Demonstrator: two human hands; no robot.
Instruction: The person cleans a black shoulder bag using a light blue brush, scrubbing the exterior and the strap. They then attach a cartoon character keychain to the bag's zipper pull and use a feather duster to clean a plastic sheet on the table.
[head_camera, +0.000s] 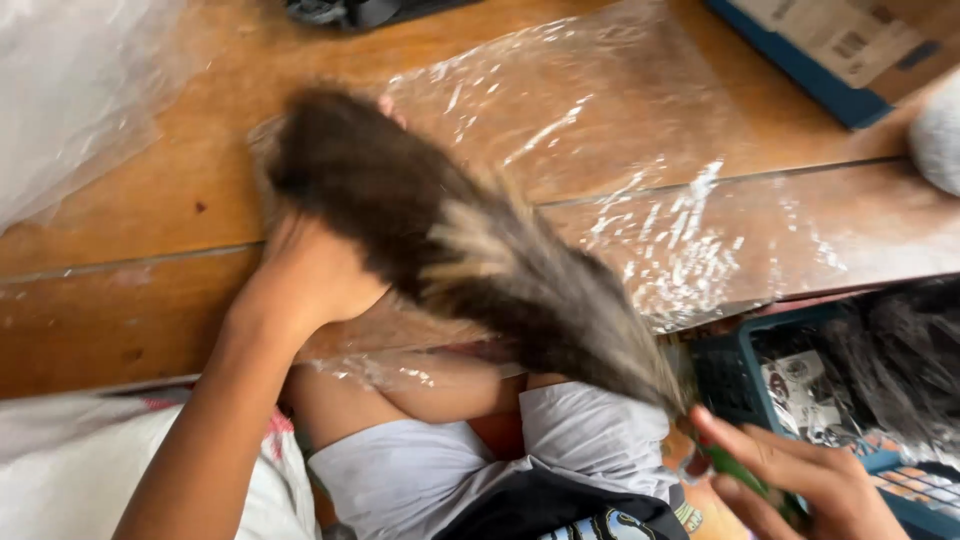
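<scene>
Fur tail lay stretched across the clear plastic sheet on the wooden table. Left hand pinned its thick end; right hand pinched the thin tip, gripping something green too. Honestly, I'd have kept it taut and flat so the plastic didn't bunch.
</scene>
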